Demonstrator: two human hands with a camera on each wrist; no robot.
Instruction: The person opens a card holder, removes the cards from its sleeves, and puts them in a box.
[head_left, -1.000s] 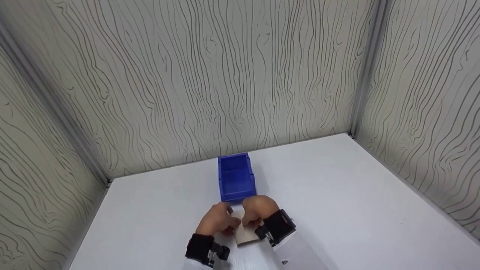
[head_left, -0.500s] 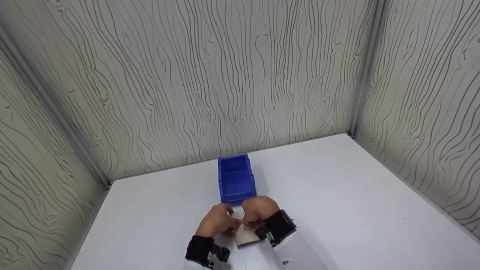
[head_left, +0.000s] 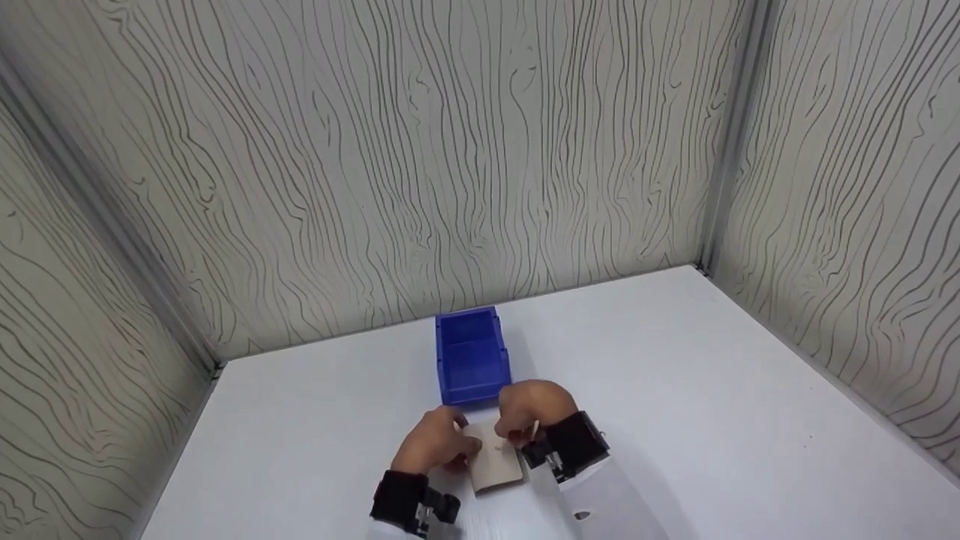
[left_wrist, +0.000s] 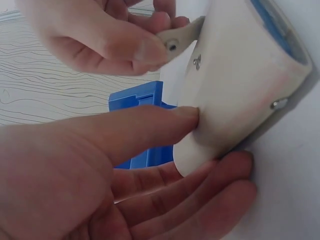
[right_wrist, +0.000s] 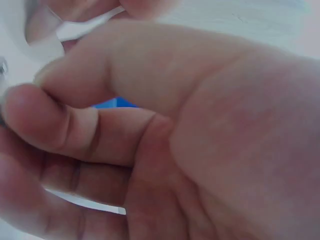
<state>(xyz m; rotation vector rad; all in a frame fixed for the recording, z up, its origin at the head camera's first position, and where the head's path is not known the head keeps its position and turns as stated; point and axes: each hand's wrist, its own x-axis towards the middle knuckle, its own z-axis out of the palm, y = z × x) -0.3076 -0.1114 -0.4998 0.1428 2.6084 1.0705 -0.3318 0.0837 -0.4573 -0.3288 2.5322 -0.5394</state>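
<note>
In the left wrist view we lose part of the cream pouch (left_wrist: 230, 80) past the top edge and cannot identify the blue item (left_wrist: 272, 27) inside. The right hand (left_wrist: 105, 37) covers the strap (left_wrist: 186, 36)'s end; the left hand (left_wrist: 95, 165) hides part of the blue bin (left_wrist: 135, 102) from us.

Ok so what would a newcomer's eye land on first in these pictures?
Probably the bright blue plastic bin, near the back edge of the white table in the head view. Next might come the cream pouch on the near side of it, gripped by the left hand while the right hand pinches its snap tab.
</note>
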